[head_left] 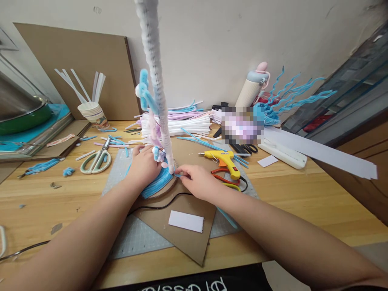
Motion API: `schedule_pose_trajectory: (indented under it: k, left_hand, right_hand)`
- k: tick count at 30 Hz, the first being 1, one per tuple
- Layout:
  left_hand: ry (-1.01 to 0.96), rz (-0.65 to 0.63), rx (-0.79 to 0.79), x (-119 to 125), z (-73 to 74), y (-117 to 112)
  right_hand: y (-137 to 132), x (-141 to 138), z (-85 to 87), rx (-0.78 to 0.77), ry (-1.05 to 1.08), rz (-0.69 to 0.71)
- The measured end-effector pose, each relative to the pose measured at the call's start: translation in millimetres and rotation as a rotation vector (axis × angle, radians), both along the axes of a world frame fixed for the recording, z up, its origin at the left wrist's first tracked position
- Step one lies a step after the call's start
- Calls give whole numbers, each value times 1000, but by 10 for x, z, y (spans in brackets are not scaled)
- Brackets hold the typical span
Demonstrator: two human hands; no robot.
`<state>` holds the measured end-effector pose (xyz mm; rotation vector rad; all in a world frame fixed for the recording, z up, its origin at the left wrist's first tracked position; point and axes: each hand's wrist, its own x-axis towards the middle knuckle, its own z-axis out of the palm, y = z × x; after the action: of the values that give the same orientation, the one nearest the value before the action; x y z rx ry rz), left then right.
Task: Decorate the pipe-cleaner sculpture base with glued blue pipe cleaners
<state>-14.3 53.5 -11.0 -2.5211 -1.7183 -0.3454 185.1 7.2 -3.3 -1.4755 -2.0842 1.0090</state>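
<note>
A round base covered in blue pipe cleaners (157,184) lies on a brown cardboard sheet (184,238). From it rises a tall white fuzzy stem (153,60) with blue and pink pipe-cleaner twists (145,95) beside it. My left hand (144,165) lies on the blue base, fingers curled against the foot of the stem. My right hand (197,180) pinches a blue pipe cleaner end (177,175) at the edge of the base, right at the stem's foot.
A yellow glue gun (224,157) lies just right of my right hand, its black cord running under my arms. Scissors (97,159) lie to the left. A pile of white, pink and blue pipe cleaners (178,123), a paper cup (92,113) and a bottle (253,87) stand behind.
</note>
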Motion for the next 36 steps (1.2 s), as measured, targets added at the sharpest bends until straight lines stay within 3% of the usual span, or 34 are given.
schedule_pose_trajectory:
  k: [10,18,25,36]
  left_hand:
    - [-6,-10,14,-4,-29,30]
    - [25,-17,24,27,47,-31]
    - [56,0,31,32,58,-38]
    - [67,-19,68,4,-16,3]
  right_hand:
    - [29,-83,-13,22,-2,-40]
    - [50,-72,-21,-2,34,-12]
    - [27,-85,-24,-32,3,-113]
    - [51,-95,-47,36,18,-43]
